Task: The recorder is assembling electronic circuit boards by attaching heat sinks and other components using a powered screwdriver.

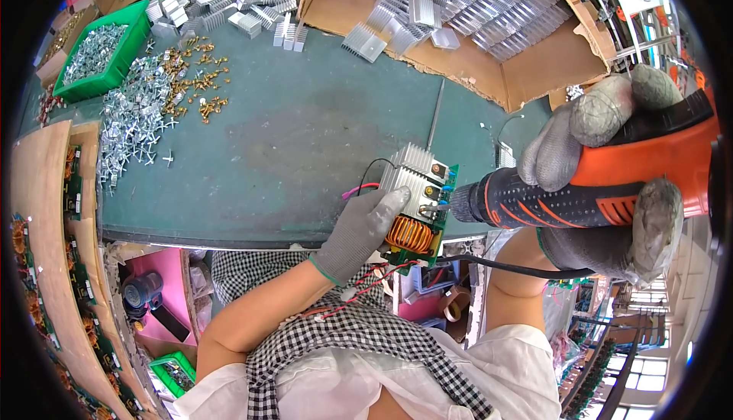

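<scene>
My left hand (359, 231), in a grey work glove, grips a green circuit board (447, 191) near the table's front edge. On the board sit a finned silver heatsink (412, 174) and a copper-wound coil (410, 234); red and black wires trail from it. My gloved right hand (603, 153) is wrapped round an orange and black power screwdriver (595, 187), held level from the right. The tool's bit (437, 208) points left and meets a screw or component beside the heatsink; the exact contact is too small to tell.
A torn cardboard box (504, 76) of stacked heatsinks stands at the back, with loose heatsinks (252, 0) left of it. Silver clips (137, 107) and brass-coloured screws (202, 76) lie piled by a green bin (99, 50). Wooden racks of boards (46, 191) line the left side.
</scene>
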`<state>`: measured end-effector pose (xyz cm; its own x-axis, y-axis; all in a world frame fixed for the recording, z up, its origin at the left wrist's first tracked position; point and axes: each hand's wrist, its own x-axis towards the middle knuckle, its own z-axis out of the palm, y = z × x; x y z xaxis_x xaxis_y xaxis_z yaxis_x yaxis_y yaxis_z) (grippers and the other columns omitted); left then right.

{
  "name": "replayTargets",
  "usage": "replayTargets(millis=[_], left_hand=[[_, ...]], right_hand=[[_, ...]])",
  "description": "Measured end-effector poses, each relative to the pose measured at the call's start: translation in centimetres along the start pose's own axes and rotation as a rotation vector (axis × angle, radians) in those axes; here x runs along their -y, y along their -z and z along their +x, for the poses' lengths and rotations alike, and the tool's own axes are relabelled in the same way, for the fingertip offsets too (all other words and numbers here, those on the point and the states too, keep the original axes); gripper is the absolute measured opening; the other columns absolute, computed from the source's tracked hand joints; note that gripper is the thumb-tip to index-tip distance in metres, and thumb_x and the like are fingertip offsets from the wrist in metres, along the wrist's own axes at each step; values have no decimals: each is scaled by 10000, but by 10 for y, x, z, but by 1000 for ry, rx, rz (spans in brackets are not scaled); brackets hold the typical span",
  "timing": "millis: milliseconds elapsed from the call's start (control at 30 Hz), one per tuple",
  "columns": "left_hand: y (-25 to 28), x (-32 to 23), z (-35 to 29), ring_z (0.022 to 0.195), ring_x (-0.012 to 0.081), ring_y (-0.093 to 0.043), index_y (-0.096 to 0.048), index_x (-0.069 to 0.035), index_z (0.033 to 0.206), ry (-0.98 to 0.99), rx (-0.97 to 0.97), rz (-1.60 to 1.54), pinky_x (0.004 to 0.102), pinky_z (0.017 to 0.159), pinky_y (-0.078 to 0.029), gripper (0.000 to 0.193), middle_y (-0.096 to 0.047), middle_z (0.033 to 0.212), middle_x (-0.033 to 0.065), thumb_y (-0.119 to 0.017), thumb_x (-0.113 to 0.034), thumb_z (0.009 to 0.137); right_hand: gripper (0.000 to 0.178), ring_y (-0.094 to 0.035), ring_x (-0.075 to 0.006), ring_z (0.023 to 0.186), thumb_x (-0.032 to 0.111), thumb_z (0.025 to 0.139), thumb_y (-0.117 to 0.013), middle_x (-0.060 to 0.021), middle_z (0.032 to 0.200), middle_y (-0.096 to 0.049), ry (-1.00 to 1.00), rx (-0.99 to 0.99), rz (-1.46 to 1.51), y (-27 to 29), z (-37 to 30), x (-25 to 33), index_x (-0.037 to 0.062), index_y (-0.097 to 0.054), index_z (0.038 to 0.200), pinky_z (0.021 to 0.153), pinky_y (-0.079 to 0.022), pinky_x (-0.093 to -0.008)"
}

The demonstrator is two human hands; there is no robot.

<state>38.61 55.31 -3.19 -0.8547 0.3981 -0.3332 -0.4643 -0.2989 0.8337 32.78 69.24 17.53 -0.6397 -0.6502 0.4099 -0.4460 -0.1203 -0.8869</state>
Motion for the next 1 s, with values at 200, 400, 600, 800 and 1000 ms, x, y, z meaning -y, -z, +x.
replayTargets(millis=[200, 400, 600, 800, 1000], left_hand=[[0, 4, 2, 542, 60, -466, -579, -58, 847, -38, -1, 12, 241, 480, -366, 468, -521, 675, -13, -440, -488, 965], [-1, 9, 6, 563, 70, -481, -584, -42, 834, -83, -21, 51, 251, 501, -383, 494, -533, 677, -6, -445, -499, 960], [1, 7, 6, 749, 110, -572, -637, 43, 963, 21, 4, 34, 279, 707, -466, 527, -623, 803, 59, -455, -451, 983], [-2, 17, 12, 814, 118, -597, -639, 40, 1034, -31, -5, -44, 280, 761, -474, 539, -647, 855, 70, -453, -463, 978], [2, 18, 12, 697, 112, -609, -641, 33, 989, 8, 13, 23, 272, 613, -493, 547, -644, 808, 68, -466, -485, 967]], right_hand=[[581, -631, -268, 802, 136, 886, -570, -183, 1187, -549, 1, 105, 1, 2, 4, -3, 27, -380, 1423, 635, -531, -408], [586, -627, -261, 773, 162, 872, -563, -187, 1176, -555, 10, 29, -46, -11, -1, -3, 20, -385, 1412, 621, -524, -404], [594, -623, -255, 744, 188, 858, -555, -192, 1165, -562, 35, -41, -92, -23, -3, -1, 14, -391, 1401, 606, -517, -399], [603, -619, -249, 715, 215, 845, -548, -197, 1154, -568, 59, -116, -133, -20, -10, 3, 8, -396, 1390, 591, -509, -395], [614, -615, -242, 687, 241, 831, -541, -201, 1142, -575, 80, -200, -168, -16, -16, 3, 1, -402, 1379, 577, -502, -391]])
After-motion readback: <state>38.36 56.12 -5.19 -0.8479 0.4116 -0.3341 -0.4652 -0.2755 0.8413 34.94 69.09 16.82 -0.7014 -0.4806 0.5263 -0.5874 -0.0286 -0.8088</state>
